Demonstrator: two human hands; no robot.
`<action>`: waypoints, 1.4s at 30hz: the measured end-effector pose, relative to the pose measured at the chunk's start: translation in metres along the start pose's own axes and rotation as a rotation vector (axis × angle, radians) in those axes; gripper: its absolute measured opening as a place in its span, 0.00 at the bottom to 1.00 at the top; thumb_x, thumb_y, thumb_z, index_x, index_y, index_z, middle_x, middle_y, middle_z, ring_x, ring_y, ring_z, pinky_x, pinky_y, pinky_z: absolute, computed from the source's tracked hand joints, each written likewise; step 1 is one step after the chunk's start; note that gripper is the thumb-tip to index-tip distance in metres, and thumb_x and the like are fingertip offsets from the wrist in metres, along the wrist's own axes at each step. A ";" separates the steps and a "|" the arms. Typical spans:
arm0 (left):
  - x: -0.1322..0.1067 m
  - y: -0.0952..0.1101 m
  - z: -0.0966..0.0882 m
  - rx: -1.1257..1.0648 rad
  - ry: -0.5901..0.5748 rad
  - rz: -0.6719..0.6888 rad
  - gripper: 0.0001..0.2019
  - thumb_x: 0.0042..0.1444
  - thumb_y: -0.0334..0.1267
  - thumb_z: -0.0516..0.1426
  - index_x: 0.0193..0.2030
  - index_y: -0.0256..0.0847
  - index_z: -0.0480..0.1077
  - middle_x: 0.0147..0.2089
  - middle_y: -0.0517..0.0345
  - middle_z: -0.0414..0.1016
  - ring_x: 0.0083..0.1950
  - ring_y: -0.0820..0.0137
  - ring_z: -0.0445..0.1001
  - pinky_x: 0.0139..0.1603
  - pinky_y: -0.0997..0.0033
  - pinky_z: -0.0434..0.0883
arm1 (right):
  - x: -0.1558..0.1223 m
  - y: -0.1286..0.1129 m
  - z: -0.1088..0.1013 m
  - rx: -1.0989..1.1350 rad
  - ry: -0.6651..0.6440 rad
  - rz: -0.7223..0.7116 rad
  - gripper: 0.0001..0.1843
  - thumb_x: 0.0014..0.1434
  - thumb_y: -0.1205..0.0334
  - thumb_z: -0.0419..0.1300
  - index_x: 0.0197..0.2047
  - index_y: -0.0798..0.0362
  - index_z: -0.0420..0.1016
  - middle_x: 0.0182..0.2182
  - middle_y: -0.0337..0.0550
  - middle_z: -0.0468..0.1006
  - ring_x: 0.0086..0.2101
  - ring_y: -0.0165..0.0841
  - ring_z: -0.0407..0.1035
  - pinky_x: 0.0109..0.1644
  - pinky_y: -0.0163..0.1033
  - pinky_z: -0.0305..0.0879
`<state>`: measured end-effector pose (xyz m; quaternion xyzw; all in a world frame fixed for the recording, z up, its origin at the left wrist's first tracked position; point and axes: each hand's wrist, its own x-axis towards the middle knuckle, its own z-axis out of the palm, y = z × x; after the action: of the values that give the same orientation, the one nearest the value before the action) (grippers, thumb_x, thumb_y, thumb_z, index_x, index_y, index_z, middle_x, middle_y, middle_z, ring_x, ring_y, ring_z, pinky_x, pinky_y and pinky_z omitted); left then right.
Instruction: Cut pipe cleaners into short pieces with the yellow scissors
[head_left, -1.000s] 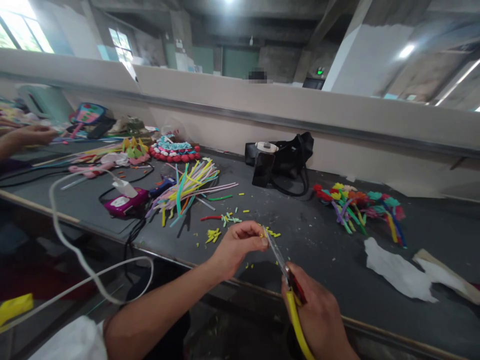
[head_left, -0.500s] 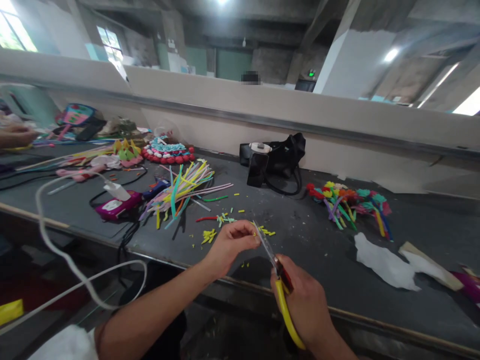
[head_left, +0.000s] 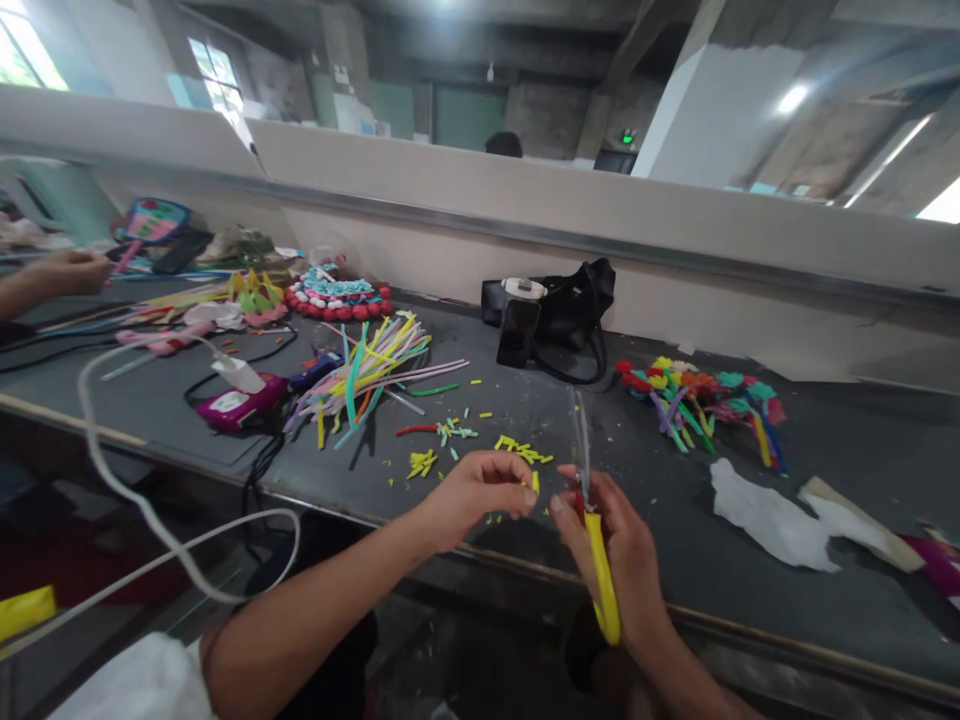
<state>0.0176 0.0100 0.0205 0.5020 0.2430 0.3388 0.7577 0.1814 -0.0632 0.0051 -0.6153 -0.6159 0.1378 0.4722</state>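
Observation:
My left hand pinches a short yellow pipe cleaner piece between thumb and fingertips. My right hand is closed around a pair of scissors with yellow handles, their blades pointing away from me and apart from the yellow piece. Beyond my left hand lie small cut yellow pieces, with another little yellow pile to the left. Pale green bits and a red strip lie just behind. A loose bundle of colourful pipe cleaners rests further left.
A purple power strip with a white cable sits left. A black bag with a phone before it stands by the partition. Pipe-cleaner flowers and white paper lie right. Another person's hand is at far left.
The scissors have swung away from my left hand, their blades now pointing more upright. The yellow piece shows at my left fingertips. The other person's hand has moved further into view.

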 end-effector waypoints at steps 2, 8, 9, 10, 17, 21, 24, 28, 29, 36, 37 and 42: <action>0.000 -0.001 -0.001 0.027 -0.047 -0.045 0.08 0.42 0.36 0.66 0.27 0.35 0.73 0.25 0.59 0.72 0.26 0.77 0.66 0.30 0.76 0.63 | 0.006 -0.006 -0.001 0.074 0.007 0.008 0.17 0.59 0.55 0.57 0.50 0.52 0.68 0.30 0.38 0.77 0.29 0.30 0.73 0.35 0.33 0.71; 0.002 -0.005 -0.001 0.073 -0.085 -0.129 0.05 0.40 0.34 0.63 0.26 0.36 0.73 0.24 0.59 0.73 0.25 0.76 0.67 0.27 0.76 0.62 | 0.011 -0.018 0.000 0.234 -0.056 0.009 0.16 0.57 0.58 0.59 0.49 0.51 0.67 0.31 0.38 0.77 0.29 0.29 0.74 0.34 0.33 0.72; 0.002 -0.007 -0.001 0.088 -0.081 -0.134 0.05 0.40 0.33 0.63 0.26 0.36 0.72 0.23 0.60 0.72 0.25 0.76 0.67 0.27 0.76 0.62 | 0.011 -0.018 0.000 0.226 -0.058 0.006 0.16 0.56 0.58 0.59 0.48 0.51 0.68 0.29 0.37 0.77 0.28 0.28 0.73 0.33 0.32 0.71; 0.002 -0.008 -0.001 0.110 -0.080 -0.140 0.05 0.40 0.33 0.62 0.25 0.36 0.72 0.23 0.60 0.72 0.25 0.76 0.67 0.27 0.76 0.62 | 0.010 -0.018 0.001 0.210 -0.059 0.003 0.15 0.56 0.59 0.59 0.47 0.52 0.68 0.28 0.36 0.76 0.26 0.27 0.72 0.31 0.31 0.71; 0.003 -0.011 0.002 0.327 0.010 0.072 0.07 0.45 0.37 0.62 0.29 0.36 0.71 0.27 0.60 0.71 0.29 0.75 0.66 0.33 0.75 0.63 | 0.011 -0.014 -0.001 0.045 0.042 0.023 0.14 0.54 0.60 0.59 0.45 0.52 0.70 0.28 0.36 0.75 0.26 0.27 0.72 0.31 0.31 0.69; -0.002 -0.006 0.006 0.630 0.078 0.296 0.05 0.50 0.36 0.60 0.28 0.38 0.71 0.27 0.60 0.70 0.30 0.74 0.66 0.34 0.75 0.63 | 0.014 -0.017 -0.002 0.053 0.075 0.090 0.15 0.53 0.58 0.59 0.44 0.52 0.70 0.27 0.37 0.75 0.21 0.27 0.68 0.25 0.30 0.67; -0.004 -0.008 0.009 0.755 0.092 0.369 0.05 0.51 0.36 0.58 0.27 0.39 0.71 0.26 0.60 0.70 0.28 0.74 0.65 0.32 0.75 0.62 | 0.014 -0.018 0.001 0.070 0.071 0.088 0.15 0.53 0.59 0.59 0.44 0.52 0.70 0.26 0.35 0.75 0.20 0.27 0.68 0.27 0.31 0.67; -0.003 -0.014 0.011 0.735 0.133 0.336 0.05 0.51 0.35 0.58 0.25 0.38 0.71 0.25 0.61 0.70 0.28 0.74 0.65 0.31 0.75 0.61 | 0.011 -0.013 0.005 0.069 0.040 0.073 0.16 0.55 0.59 0.59 0.47 0.52 0.69 0.29 0.37 0.76 0.26 0.29 0.72 0.33 0.32 0.69; -0.002 -0.014 0.011 0.688 0.147 0.308 0.06 0.50 0.35 0.59 0.25 0.38 0.72 0.24 0.61 0.69 0.28 0.74 0.65 0.31 0.75 0.60 | 0.011 -0.011 0.006 0.066 0.037 0.074 0.16 0.56 0.58 0.59 0.47 0.52 0.69 0.30 0.38 0.77 0.27 0.29 0.73 0.34 0.33 0.69; 0.000 -0.003 0.007 0.090 0.265 0.163 0.05 0.46 0.37 0.63 0.27 0.37 0.74 0.24 0.60 0.72 0.26 0.76 0.65 0.29 0.76 0.61 | -0.004 -0.004 0.007 -0.129 -0.056 -0.006 0.15 0.62 0.52 0.55 0.48 0.51 0.69 0.36 0.40 0.77 0.32 0.31 0.73 0.37 0.34 0.68; -0.001 -0.001 0.005 0.060 0.276 0.170 0.05 0.46 0.36 0.63 0.27 0.37 0.75 0.25 0.60 0.73 0.26 0.76 0.65 0.29 0.76 0.61 | -0.008 -0.002 0.007 -0.171 -0.070 -0.025 0.15 0.62 0.52 0.55 0.48 0.51 0.69 0.36 0.40 0.77 0.33 0.32 0.73 0.38 0.35 0.68; 0.000 -0.002 0.001 -0.024 0.270 0.201 0.04 0.47 0.35 0.63 0.27 0.37 0.75 0.26 0.59 0.75 0.28 0.75 0.69 0.29 0.77 0.61 | -0.024 0.016 0.009 -0.365 -0.075 -0.129 0.17 0.62 0.53 0.54 0.50 0.51 0.70 0.40 0.43 0.79 0.40 0.36 0.75 0.43 0.39 0.69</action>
<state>0.0187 0.0093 0.0192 0.4645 0.2871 0.4800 0.6866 0.1799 -0.0773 -0.0210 -0.6444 -0.6860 0.0163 0.3375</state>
